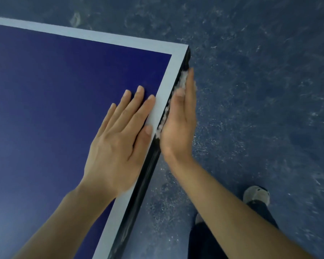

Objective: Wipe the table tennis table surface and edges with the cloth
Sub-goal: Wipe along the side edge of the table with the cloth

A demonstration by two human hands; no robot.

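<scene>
Left hand (118,146) lies flat, fingers spread, bracing on the desk (64,81); right hand (180,118), fingers straight, presses the cloth (182,79) against its dark side edge (144,180), wiping.

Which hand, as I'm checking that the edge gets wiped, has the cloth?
The right hand, pressing the white cloth flat against the table's dark side edge. The left hand rests flat on the blue top, no cloth showing.
</scene>
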